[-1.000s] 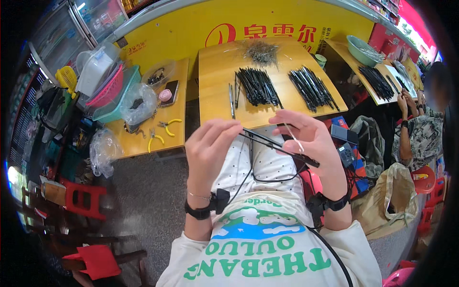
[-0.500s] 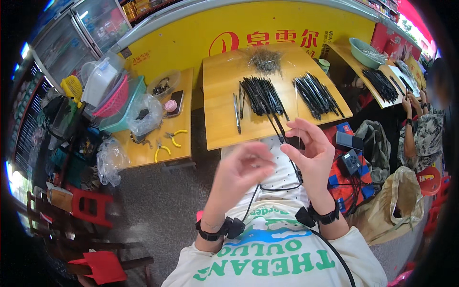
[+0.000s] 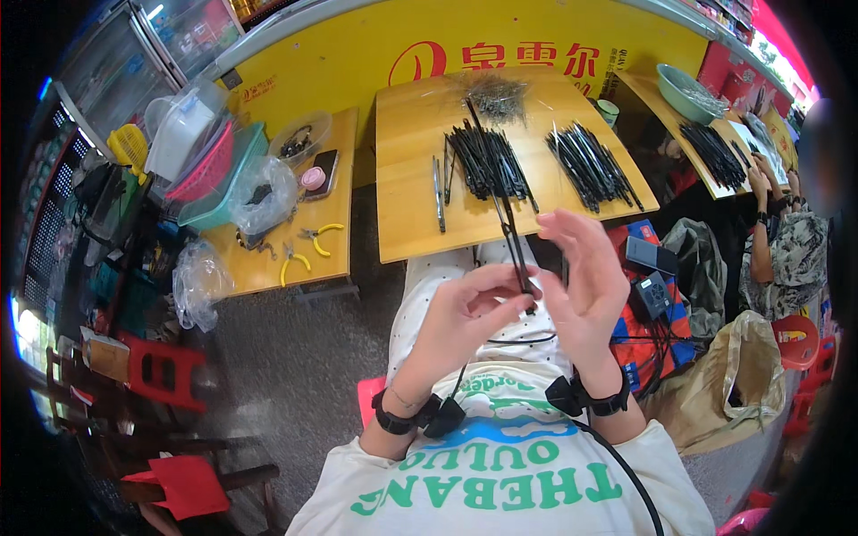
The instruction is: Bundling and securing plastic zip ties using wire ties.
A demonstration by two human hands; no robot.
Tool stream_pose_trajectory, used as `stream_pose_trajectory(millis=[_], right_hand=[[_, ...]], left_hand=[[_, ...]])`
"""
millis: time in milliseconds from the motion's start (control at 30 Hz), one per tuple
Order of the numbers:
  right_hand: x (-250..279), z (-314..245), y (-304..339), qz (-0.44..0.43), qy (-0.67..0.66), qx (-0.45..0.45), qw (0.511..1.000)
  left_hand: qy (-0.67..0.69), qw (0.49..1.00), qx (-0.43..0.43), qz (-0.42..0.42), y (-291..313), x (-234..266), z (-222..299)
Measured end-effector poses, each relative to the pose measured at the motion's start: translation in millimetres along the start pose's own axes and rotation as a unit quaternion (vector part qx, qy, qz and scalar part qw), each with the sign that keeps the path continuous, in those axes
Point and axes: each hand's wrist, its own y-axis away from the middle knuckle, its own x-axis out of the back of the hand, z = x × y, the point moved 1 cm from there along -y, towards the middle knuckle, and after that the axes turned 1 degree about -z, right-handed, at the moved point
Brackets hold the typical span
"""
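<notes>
Two pairs of metal pliers with curved yellow handles (image 3: 329, 227) are lying on the left wooden tabletop (image 3: 326, 259). Nearer the middle, the left hand (image 3: 460, 308) is holding a long, narrow, glossy black strip (image 3: 508, 228), its fingers pinching near the lower end. The strip is slanting up over the central wooden tabletop (image 3: 411, 205), crossing in front of a loose heap of black strips (image 3: 469, 161) and looking doubled along its lower part. It is appearing light, springy and rather slick, so a pinch close to one end is probably letting the far tip sway; gripping both strands together nearer the middle would be steadier. A second heap of black strips (image 3: 594, 170) is lying farther right. The right hand (image 3: 590, 290) is hovering just beside the strip's lower end, fingers standing apart; I cannot tell whether they are holding anything.
</notes>
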Motion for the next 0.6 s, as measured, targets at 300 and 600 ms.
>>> stream_pose_trajectory(millis=[300,600], right_hand=[[13,-4,-2,0.082,-0.103,-0.085,0.988],[8,-7,-5,0.055,-0.17,-0.185,0.966]], left_hand=[[-0.223,0.955,-0.051,0.189,-7,28,-6],[-0.218,0.963,-0.049,0.15,-12,32,-18]])
